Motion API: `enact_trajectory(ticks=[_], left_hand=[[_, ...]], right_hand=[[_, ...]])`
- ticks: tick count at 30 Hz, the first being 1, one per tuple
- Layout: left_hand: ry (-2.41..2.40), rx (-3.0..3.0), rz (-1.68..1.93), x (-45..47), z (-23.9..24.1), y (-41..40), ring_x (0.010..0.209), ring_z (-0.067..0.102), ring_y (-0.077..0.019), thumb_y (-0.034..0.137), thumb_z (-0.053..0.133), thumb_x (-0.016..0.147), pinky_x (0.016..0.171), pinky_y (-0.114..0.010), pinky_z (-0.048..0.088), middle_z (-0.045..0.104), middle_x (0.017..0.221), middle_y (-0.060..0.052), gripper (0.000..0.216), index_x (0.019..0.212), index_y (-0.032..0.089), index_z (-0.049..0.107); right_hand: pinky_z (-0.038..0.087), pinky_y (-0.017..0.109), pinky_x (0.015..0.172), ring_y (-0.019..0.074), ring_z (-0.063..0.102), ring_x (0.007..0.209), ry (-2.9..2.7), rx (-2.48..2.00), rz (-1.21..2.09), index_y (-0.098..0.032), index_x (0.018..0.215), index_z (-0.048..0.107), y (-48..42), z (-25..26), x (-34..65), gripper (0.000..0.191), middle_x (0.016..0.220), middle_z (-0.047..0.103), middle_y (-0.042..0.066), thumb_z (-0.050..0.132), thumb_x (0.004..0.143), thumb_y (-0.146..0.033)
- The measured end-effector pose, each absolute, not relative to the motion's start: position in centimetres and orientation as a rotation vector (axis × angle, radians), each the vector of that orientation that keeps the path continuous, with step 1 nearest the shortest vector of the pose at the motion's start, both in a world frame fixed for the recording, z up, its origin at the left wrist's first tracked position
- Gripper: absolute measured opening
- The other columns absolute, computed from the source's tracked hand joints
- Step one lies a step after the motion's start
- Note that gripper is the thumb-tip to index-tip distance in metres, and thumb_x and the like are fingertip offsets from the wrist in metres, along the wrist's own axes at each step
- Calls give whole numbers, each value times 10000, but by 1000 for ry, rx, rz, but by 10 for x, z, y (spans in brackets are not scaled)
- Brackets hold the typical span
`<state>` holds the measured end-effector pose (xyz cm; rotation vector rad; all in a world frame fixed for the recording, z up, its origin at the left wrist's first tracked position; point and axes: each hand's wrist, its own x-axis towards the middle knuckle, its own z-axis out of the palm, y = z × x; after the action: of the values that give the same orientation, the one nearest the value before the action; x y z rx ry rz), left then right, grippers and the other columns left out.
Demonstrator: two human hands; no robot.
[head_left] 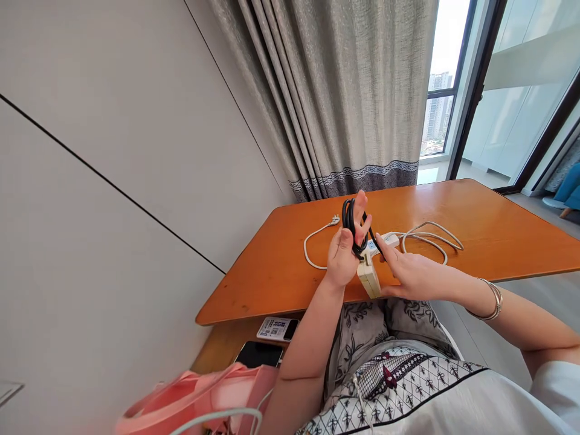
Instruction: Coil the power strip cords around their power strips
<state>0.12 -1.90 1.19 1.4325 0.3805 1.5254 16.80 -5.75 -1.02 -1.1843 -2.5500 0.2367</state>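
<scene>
Over the near part of the table, my left hand (342, 257) is raised with a black cable (348, 217) looped several times around it. My right hand (403, 269), to its right, pinches a strand of that same cable between its fingers. A cream-coloured block (370, 279) is below the coil, between my hands, at the table's front edge; its exact kind is unclear. Behind it a white power strip (388, 241) lies on the table, partly hidden by my right hand and the cable.
A white plug (335, 220) on a white cord lies left on the orange wooden table (272, 272); more white cord (439, 232) loops at right. Below the left edge are a dark phone (258, 354), a white printed item (273, 328) and a pink bag (235, 393).
</scene>
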Motion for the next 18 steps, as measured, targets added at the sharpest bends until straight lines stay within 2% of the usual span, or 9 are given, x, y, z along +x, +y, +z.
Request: enact_trajectory(ticks=[2, 6, 9, 14, 18], left_hand=[[373, 1450, 1574, 1, 10, -18, 1419, 444, -330, 734, 558, 826, 1023, -463, 477, 601, 1365, -146, 600, 609, 203, 382], [409, 1497, 1634, -2, 3, -15, 1374, 492, -308, 713, 543, 848, 1016, -466, 478, 611, 1361, -140, 554, 631, 215, 437], [422, 1545, 1632, -4, -1, -12, 1333, 530, -300, 686, 537, 871, 1004, -457, 479, 634, 1329, -144, 520, 647, 221, 470], [448, 1635, 1555, -5, 0, -16, 1318, 549, -307, 644, 501, 914, 1001, -446, 472, 611, 1380, -149, 481, 693, 216, 494], [428, 1581, 1461, -6, 7, -28, 1292, 580, -328, 617, 582, 884, 943, -398, 513, 559, 1445, -150, 468, 700, 194, 502]], right_hand=[[568, 479, 853, 353, 653, 1148, -2475, -1013, 365, -89, 1551, 170, -66, -5, 170, 907, 1344, 547, 281, 690, 846, -325], [524, 467, 988, 307, 530, 1322, -2368, -902, 483, -187, 1356, 440, -78, -1, 169, 551, 1466, 421, 211, 673, 869, -297], [488, 476, 1042, 285, 485, 1359, -2286, -866, 489, -206, 1240, 491, -81, -2, 166, 444, 1474, 406, 187, 696, 857, -294], [532, 400, 921, 236, 604, 1144, -2363, -675, 421, -175, 1285, 459, -79, 5, 162, 474, 1253, 583, 150, 648, 850, -193], [544, 356, 767, 216, 629, 981, -2554, -544, 211, -153, 1255, 503, -78, 22, 162, 399, 1199, 596, 153, 615, 911, -319]])
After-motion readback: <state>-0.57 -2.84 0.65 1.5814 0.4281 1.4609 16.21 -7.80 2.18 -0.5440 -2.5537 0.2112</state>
